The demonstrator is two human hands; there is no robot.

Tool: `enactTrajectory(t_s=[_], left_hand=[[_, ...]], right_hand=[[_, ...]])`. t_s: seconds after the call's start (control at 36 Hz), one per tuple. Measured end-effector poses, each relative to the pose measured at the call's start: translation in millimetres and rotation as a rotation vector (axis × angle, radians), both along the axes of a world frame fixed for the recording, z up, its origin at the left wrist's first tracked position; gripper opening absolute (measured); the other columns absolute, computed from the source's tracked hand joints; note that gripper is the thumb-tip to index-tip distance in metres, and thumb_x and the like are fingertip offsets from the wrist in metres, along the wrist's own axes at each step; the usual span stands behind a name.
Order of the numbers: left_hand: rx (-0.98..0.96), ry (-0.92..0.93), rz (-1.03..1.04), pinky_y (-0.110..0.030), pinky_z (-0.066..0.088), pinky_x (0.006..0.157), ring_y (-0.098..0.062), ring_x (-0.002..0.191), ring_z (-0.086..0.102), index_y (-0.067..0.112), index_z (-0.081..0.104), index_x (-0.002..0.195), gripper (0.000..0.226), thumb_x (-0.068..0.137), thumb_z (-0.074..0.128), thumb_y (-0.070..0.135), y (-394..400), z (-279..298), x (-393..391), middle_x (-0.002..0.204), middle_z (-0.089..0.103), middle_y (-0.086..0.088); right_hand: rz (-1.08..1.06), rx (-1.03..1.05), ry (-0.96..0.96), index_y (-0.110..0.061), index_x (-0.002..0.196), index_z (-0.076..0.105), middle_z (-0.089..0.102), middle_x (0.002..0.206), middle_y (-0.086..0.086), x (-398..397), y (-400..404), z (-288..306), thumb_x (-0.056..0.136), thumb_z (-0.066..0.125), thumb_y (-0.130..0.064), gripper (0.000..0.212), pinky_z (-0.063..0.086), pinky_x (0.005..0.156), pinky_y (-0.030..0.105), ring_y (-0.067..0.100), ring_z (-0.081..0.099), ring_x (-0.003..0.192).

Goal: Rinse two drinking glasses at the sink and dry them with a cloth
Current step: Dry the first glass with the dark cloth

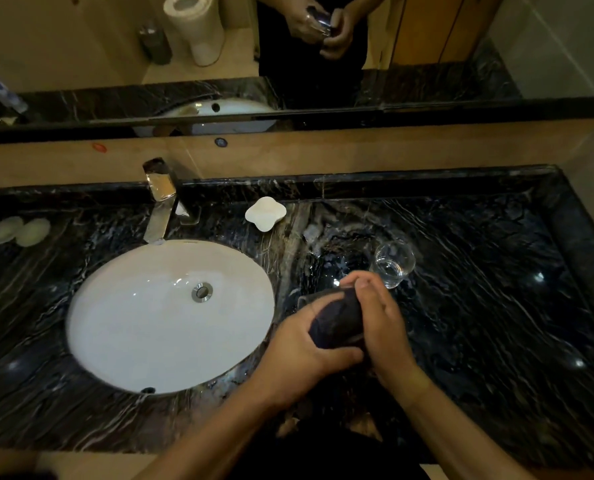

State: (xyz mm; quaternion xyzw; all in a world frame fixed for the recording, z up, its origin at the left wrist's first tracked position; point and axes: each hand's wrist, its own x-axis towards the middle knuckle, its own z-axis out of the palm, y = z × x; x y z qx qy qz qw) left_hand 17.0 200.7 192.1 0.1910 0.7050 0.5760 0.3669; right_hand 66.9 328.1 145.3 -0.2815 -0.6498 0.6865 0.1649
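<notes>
A: How do the hands sit?

B: Both are over the counter (479,306), right of the sink (132,341). The left hand (299,348) comes in from below, fingers curled round a glass (306,301) wrapped in a dark cloth (338,322); only the clear rim shows. The right hand (382,317) lies across the cloth, fingers bent over its top, thumb against it, gripping.

A: And the other glass?

B: The second glass (394,263) stands upright just behind the hands, clear and round.

A: Surfaces?

B: Glossy black marble with white veins, a smooth white oval sink, a chrome tap (160,202), a white lobed dish (266,213).
</notes>
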Motion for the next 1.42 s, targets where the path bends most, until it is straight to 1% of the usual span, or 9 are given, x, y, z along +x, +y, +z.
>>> enactTrajectory(t_s=[0.19,0.33,0.5,0.58,0.72,0.92,1.08,1.19,1.42], left_hand=[[-0.257,1.026,-0.417,-0.03,0.059,0.072,-0.012,0.117,0.061,0.042,0.048,0.137,0.065,0.078,0.07,0.027,-8.3,-9.6,-4.5,0.134,0.06,0.017],[-0.214,1.361,-0.667,-0.026,0.052,0.047,-0.012,0.121,0.06,0.031,0.06,0.132,0.046,0.087,0.067,0.027,-21.9,-11.2,-13.3,0.137,0.06,0.014],[-0.199,0.759,-0.28,-0.027,0.057,0.082,-0.004,0.107,0.067,0.039,0.062,0.125,0.052,0.079,0.075,0.022,-10.4,-6.3,-11.3,0.123,0.067,0.02],[-0.054,0.035,0.031,-0.019,0.054,0.08,-0.006,0.09,0.073,0.032,0.073,0.105,0.045,0.076,0.079,-0.002,3.1,13.3,-8.0,0.099,0.078,0.007],[0.054,-0.331,0.198,-0.03,0.058,0.078,-0.02,0.083,0.072,0.013,0.076,0.104,0.034,0.076,0.075,-0.008,14.0,25.8,-3.7,0.098,0.077,-0.014],[0.021,-0.109,0.145,-0.017,0.054,0.079,-0.005,0.093,0.073,0.027,0.072,0.108,0.044,0.076,0.08,-0.002,18.9,15.4,13.9,0.099,0.078,0.007],[-0.249,0.726,-0.244,-0.012,0.048,0.088,0.001,0.11,0.06,0.047,0.044,0.132,0.072,0.069,0.076,0.039,6.7,-2.2,13.8,0.126,0.063,0.02],[-0.257,1.136,-0.504,-0.032,0.059,0.06,-0.018,0.11,0.066,0.036,0.044,0.142,0.067,0.079,0.064,0.029,-6.1,-17.2,5.8,0.134,0.06,0.012],[-0.29,1.072,-0.546,-0.03,0.058,0.075,-0.012,0.114,0.062,0.04,0.049,0.137,0.063,0.078,0.064,0.022,-6.9,-20.5,-6.6,0.135,0.06,0.015]], right_hand=[[0.164,-0.635,-0.413,-0.019,0.072,0.069,0.057,0.055,0.001,0.5,17.4,24.1,0.096,0.055,-0.038,0.034,0.04,0.038,0.019,0.013,0.052,0.04],[0.429,-0.579,-0.642,-0.02,0.065,0.06,0.044,0.046,-0.003,3.9,26.4,19.8,0.092,0.053,-0.056,0.045,0.024,0.033,0.013,0.012,0.04,0.031],[0.446,-0.611,-0.319,-0.023,0.116,0.068,0.067,0.08,0.005,5.4,28.0,21.9,0.09,0.046,-0.062,0.052,0.036,0.046,0.024,0.015,0.058,0.059],[0.296,-0.415,-0.132,-0.038,0.117,0.063,0.07,0.106,0.002,7.3,15.5,16.5,0.092,0.05,-0.055,0.033,0.045,0.058,0.035,0.016,0.065,0.081],[0.111,0.009,0.096,-0.029,0.115,0.063,0.069,0.113,-0.009,9.6,5.8,7.7,0.092,0.05,-0.047,0.032,0.052,0.088,0.023,0.011,0.066,0.105],[-0.119,-0.021,0.05,-0.021,0.081,0.068,0.069,0.083,-0.006,1.4,2.2,6.2,0.091,0.049,-0.027,0.021,0.05,0.072,0.024,0.01,0.062,0.079],[-0.023,-0.428,-0.184,-0.014,0.073,0.073,0.068,0.075,0.008,3.8,13.0,19.4,0.094,0.056,-0.015,0.027,0.049,0.069,0.032,0.02,0.062,0.072],[0.138,-0.496,-0.45,-0.013,0.069,0.074,0.067,0.07,0.01,4.1,22.6,22.0,0.095,0.059,-0.029,0.034,0.046,0.055,0.029,0.021,0.06,0.057],[0.464,-0.533,-0.455,-0.022,0.097,0.07,0.067,0.073,0.002,8.8,36.4,22.5,0.091,0.05,-0.058,0.042,0.046,0.05,0.027,0.013,0.062,0.058]])
